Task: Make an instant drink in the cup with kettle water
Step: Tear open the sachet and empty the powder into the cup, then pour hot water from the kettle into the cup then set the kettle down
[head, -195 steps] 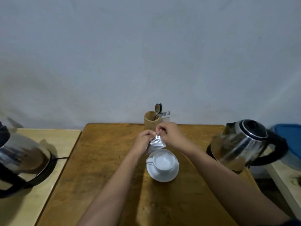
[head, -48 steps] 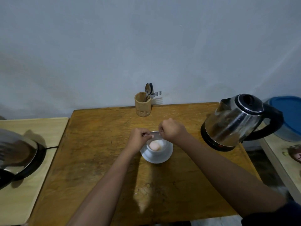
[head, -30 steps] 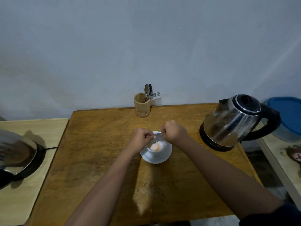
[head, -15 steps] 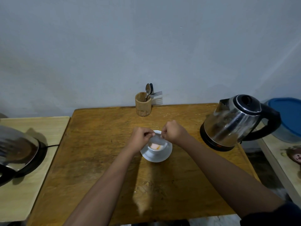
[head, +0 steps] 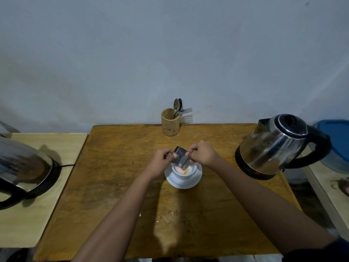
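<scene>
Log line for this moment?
step: emptying sachet into cup | hands: both on sachet | powder in cup | kettle untouched

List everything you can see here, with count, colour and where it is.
cup: one, white, on the saucer, pale orange powder inside
saucer: one, white, table centre
sachet: one, silver, held over the cup
kettle: two, steel and black, one on table right, other on left side table
holder: one, wooden, table's far edge, holding spoons and a fork
table: one, brown wood
container: one, blue lid, far right
left hand, right hand: both pinching the sachet
</scene>
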